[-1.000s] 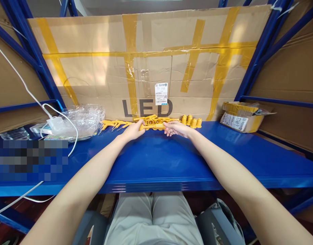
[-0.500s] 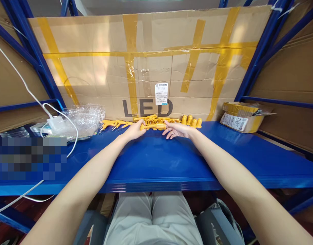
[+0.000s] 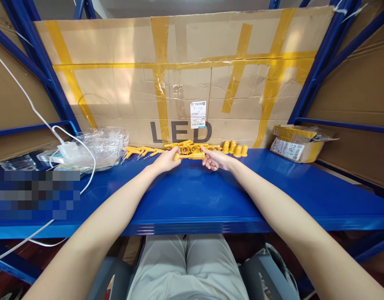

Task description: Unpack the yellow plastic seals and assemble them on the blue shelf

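Note:
A yellow plastic corkscrew [image 3: 194,156] is held level between my two hands, just above the blue shelf. My left hand [image 3: 168,159] is closed around its handle end. At the other end, the fingers of my right hand [image 3: 214,159] pinch the wide rim of its ribbed body. Behind the hands lie several yellow hollow bodies [image 3: 186,149], partly hidden by my fingers. To the left rests a row of yellow handles [image 3: 136,151] with metal spirals. Several yellow bodies [image 3: 238,150] stand upright right of my right hand.
A large taped cardboard sheet [image 3: 132,91] marked LED closes off the back. Clear plastic bags [image 3: 104,146] and a white cable [image 3: 93,166] with an adapter lie on the left. An opened small carton [image 3: 293,146] sits at the right. The blue shelf [image 3: 194,196] has a straight front edge.
The corkscrew and my left hand have shifted slightly right. The fingers of my right hand have curled in more at the body's rim. The other yellow pieces stay put.

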Action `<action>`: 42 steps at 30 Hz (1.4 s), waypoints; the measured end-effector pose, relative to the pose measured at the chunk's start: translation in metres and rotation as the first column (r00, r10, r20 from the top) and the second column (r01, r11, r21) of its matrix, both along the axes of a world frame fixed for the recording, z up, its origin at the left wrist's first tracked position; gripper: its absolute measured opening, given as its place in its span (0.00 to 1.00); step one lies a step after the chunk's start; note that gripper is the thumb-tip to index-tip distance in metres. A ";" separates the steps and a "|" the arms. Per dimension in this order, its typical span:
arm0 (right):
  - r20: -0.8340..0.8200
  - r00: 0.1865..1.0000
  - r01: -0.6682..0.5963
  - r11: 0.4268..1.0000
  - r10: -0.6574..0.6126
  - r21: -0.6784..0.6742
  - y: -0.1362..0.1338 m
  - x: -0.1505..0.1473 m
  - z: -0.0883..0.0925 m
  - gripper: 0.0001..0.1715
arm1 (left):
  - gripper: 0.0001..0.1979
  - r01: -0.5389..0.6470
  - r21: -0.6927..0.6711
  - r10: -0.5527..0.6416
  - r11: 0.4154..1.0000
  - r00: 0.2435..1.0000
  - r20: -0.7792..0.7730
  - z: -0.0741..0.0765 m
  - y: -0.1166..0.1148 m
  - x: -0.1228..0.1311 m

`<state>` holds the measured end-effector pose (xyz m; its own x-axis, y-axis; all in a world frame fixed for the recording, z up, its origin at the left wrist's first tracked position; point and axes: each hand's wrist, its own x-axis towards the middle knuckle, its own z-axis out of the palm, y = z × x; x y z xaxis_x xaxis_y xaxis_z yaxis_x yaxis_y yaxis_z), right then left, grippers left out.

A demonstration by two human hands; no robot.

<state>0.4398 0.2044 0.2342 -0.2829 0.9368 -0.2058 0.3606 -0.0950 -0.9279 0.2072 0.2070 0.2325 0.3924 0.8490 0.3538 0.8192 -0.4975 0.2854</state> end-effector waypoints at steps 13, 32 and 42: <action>-0.100 0.992 -0.068 0.988 0.082 0.136 -0.001 0.010 0.002 0.18 | 0.11 0.013 -0.035 -0.010 0.999 0.997 0.078 -0.001 0.001 -0.001; -0.112 0.992 -0.035 0.971 0.063 0.235 0.000 0.007 0.000 0.23 | 0.14 -0.063 0.025 0.063 0.998 0.998 0.032 -0.003 0.009 -0.004; -0.136 0.990 -0.017 0.976 0.047 0.217 -0.004 0.001 0.001 0.13 | 0.16 -0.005 0.070 0.005 0.998 1.000 -0.008 -0.007 0.014 -0.007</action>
<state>0.4413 0.2002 0.2355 -0.3251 0.9447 0.0423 0.2259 0.1210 -0.9666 0.1997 0.2206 0.2258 0.3914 0.8244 0.4089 0.8239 -0.5118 0.2434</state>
